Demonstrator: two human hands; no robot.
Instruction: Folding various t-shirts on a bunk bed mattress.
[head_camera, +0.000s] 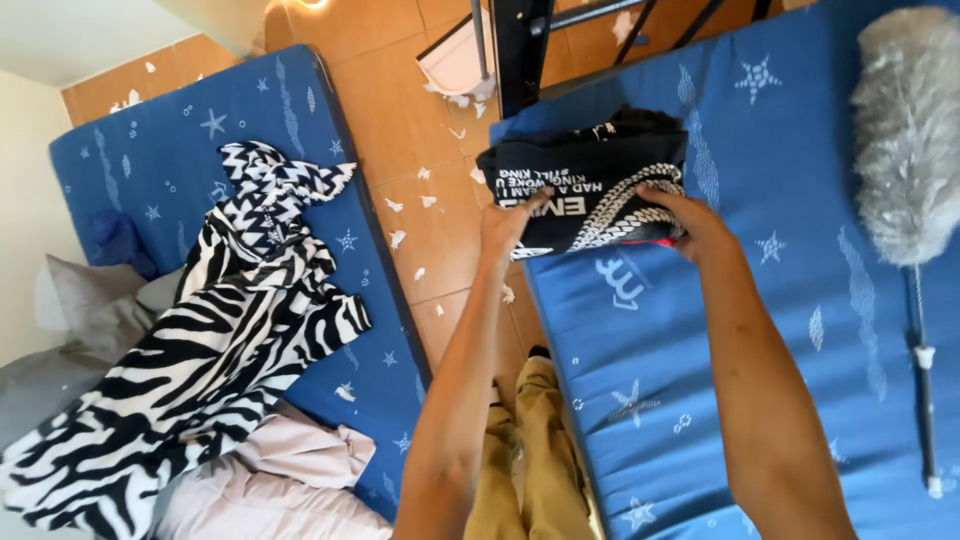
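Observation:
A folded black garment with white print (585, 180) lies near the far left edge of a blue mattress (690, 360) on the right. My left hand (508, 222) presses flat on its near left edge, fingers together. My right hand (690, 222) grips its near right edge, fingers curled over the white chain pattern and a bit of red cloth beneath.
A grey feather duster (908, 130) with a long handle lies along the right side of the mattress. A second blue mattress (290, 130) on the left bears a zebra-striped cloth (215, 340), pale pink fabric (290, 470) and grey pillows. White scraps litter the tiled floor (400, 110) between them. A black metal frame (520, 45) stands beyond.

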